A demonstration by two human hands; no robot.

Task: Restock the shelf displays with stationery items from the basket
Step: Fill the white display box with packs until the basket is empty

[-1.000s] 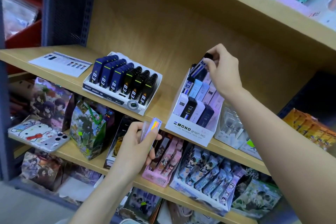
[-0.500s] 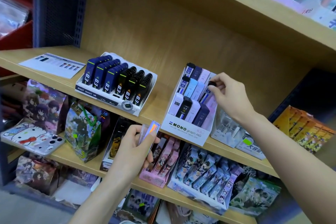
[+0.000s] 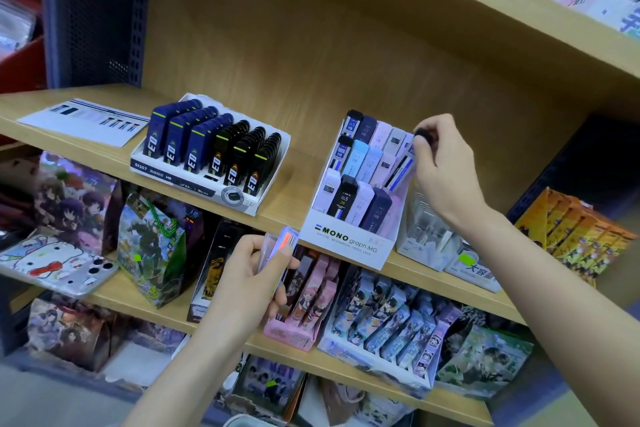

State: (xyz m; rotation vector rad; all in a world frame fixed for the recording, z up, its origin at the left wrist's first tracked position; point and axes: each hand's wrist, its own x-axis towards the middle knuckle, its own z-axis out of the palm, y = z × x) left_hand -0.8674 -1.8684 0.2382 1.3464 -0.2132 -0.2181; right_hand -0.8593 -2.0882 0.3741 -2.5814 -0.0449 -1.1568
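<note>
From the head view, we had our right hand [image 3: 446, 166] pinched on a slim black-capped lead case [image 3: 401, 168], tilted lengthwise into the right column of the white cardboard MONO display box [image 3: 349, 239], while our farther left hand [image 3: 252, 284] clasped spare clear cases [image 3: 282, 246] below.

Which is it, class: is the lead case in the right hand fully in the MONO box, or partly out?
Partly out: the case leans, its black cap pinched above its row.
</note>
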